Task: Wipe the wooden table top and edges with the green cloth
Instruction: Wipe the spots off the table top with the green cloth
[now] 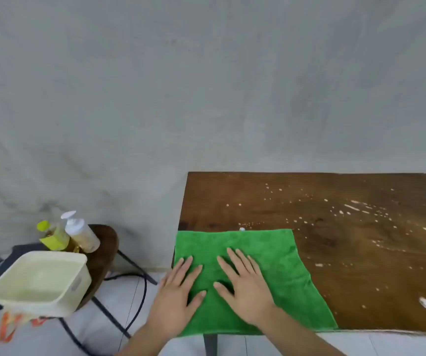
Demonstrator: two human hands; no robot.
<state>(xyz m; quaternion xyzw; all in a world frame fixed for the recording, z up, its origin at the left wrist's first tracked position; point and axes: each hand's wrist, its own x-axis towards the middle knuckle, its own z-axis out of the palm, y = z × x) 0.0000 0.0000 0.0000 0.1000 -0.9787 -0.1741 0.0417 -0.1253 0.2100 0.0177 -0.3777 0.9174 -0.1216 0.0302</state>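
Both hands, left hand and right hand, lie spread flat on the green cloth at the desk's near left corner. The cloth overhangs that edge; a sideways push could drag it off, and the white droplets toward the far right may just smear.

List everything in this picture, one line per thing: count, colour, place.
wooden table: one, dark brown, right side, against the wall
green cloth: one, green, spread on the table's near left corner
droplets: many, whitish, scattered on the table right of the cloth
tub: one, cream, on the stool
yellow-capped bottle: one, yellow-green, on the stool behind the tub
white-capped bottle: one, pale, beside it
stool: one, dark brown, black legs, left of the table
cable: one, black, on the floor
wall: one, grey, behind
left grip: one, flat on the cloth
right grip: one, flat on the cloth
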